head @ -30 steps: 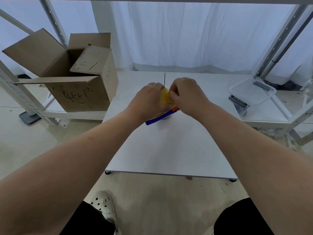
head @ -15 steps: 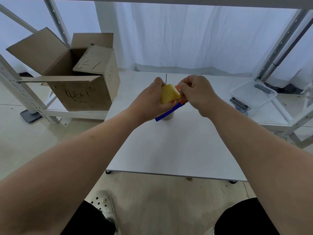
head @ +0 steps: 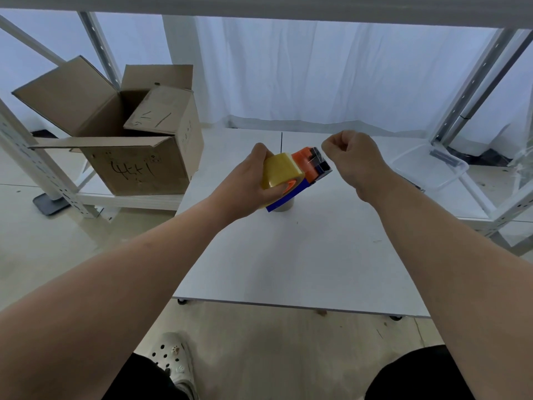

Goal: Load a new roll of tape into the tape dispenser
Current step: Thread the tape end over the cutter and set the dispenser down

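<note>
My left hand grips a blue and orange tape dispenser above the white table. A yellowish tape roll sits in it, partly covered by my fingers. The toothed cutter points right. My right hand is just right of the cutter with its fingers pinched shut on the clear free end of the tape, which stretches over the orange front. A pale, low roll or core stands on the table below the dispenser, mostly hidden.
An open cardboard box stands on a low shelf at the left. A clear plastic container lies on the shelf at the right. Metal rack posts rise on both sides, and a white curtain hangs behind.
My hands have risen and moved apart. The right hand has drawn away to the right from the roll, pulling the tape end across the dispenser's front to the cutter. The dispenser is now in plain sight.
</note>
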Action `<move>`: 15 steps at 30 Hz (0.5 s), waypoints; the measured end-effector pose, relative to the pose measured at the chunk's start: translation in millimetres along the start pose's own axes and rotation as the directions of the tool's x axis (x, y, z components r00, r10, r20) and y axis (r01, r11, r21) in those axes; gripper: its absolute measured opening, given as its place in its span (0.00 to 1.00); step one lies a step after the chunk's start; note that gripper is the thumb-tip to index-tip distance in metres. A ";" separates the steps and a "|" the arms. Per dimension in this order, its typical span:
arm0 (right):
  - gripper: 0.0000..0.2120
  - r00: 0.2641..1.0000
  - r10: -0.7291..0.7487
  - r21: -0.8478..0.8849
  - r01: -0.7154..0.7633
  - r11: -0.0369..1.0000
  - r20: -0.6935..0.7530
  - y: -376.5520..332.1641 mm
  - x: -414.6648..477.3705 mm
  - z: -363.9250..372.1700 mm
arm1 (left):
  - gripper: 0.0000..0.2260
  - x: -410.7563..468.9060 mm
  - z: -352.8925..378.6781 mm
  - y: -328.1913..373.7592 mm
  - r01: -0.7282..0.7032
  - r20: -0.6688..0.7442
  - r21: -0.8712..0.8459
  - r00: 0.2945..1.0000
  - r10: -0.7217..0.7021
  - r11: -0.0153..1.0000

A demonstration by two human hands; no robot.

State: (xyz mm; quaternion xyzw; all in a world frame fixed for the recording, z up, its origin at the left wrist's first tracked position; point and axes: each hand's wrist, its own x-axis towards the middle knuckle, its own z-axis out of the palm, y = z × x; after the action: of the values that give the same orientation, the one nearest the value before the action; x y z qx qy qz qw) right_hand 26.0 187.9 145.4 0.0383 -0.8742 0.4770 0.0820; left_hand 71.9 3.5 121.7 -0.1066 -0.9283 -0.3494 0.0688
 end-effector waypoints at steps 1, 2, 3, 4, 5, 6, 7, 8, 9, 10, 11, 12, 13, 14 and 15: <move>0.07 1.000 0.018 0.021 -0.018 1.000 0.009 0.7 0.0 -1.2 | 0.24 0.5 0.2 -0.8 -0.003 -0.004 -0.003 1.000 0.003 1.000; 0.08 0.998 0.048 0.061 -0.050 0.997 0.026 1.4 -0.8 -2.3 | 0.24 1.0 0.2 -1.2 -0.006 -0.010 -0.005 1.000 0.006 1.000; 0.09 0.995 0.085 0.118 -0.091 0.989 0.052 2.1 -2.1 -3.0 | 0.25 1.2 0.8 -1.2 -0.011 -0.019 -0.014 1.000 0.011 1.000; 0.09 0.988 0.128 0.173 -0.140 0.975 0.081 3.5 -2.8 -3.7 | 0.25 1.5 1.7 -0.3 -0.018 -0.028 -0.029 0.999 0.017 0.999; 0.10 0.979 0.172 0.214 -0.192 0.958 0.109 5.2 -3.1 -4.4 | 0.25 1.9 3.3 0.6 -0.022 -0.032 -0.048 0.999 0.020 0.999; 0.10 0.968 0.210 0.245 -0.238 0.940 0.137 6.5 -3.1 -4.7 | 0.25 2.2 4.9 1.8 -0.022 -0.031 -0.063 0.999 0.020 0.998; 0.09 0.960 0.230 0.272 -0.267 0.925 0.160 7.0 -3.2 -4.6 | 0.26 2.6 6.5 2.5 -0.019 -0.026 -0.070 1.000 0.017 0.997; 0.07 0.956 0.234 0.288 -0.278 0.916 0.178 7.6 -3.0 -4.0 | 0.27 3.3 7.9 2.5 -0.007 -0.015 -0.071 1.000 0.006 0.997; 0.05 0.956 0.227 0.289 -0.275 0.917 0.188 8.4 -2.7 -3.2 | 0.28 4.1 9.5 1.5 0.015 0.006 -0.072 1.000 -0.015 0.997; 0.05 0.956 0.216 0.278 -0.265 0.923 0.196 9.6 -2.5 -2.0 | 0.29 4.8 11.3 -0.3 0.050 0.036 -0.077 0.998 -0.047 0.996; 0.07 0.957 0.204 0.257 -0.254 0.932 0.206 11.1 -2.6 -0.5 | 0.30 5.2 13.7 -2.4 0.095 0.073 -0.088 0.993 -0.089 0.992; 0.09 0.957 0.194 0.230 -0.243 0.942 0.215 13.2 -2.7 1.0 | 0.30 5.5 16.3 -4.4 0.143 0.114 -0.103 0.985 -0.131 0.984; 0.09 0.957 0.187 0.198 -0.232 0.952 0.223 16.0 -2.7 2.5 | 0.29 5.8 19.6 -6.5 0.187 0.158 -0.118 0.973 -0.167 0.975; 0.08 0.956 0.182 0.163 -0.222 0.961 0.230 18.4 -3.0 4.3 | 0.28 6.0 22.4 -8.5 0.220 0.202 -0.126 0.960 -0.192 0.967; 0.07 0.955 0.179 0.131 -0.214 0.968 0.238 20.7 -3.1 6.4 | 0.26 6.6 25.0 -10.6 0.242 0.242 -0.126 0.948 -0.207 0.962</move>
State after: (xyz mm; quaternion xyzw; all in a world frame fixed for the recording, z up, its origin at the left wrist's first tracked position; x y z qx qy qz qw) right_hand 25.4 193.7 124.3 0.0107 -0.8374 0.5423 -0.0683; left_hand 61.6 13.3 97.7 -0.0440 -0.9064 -0.4112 -0.0863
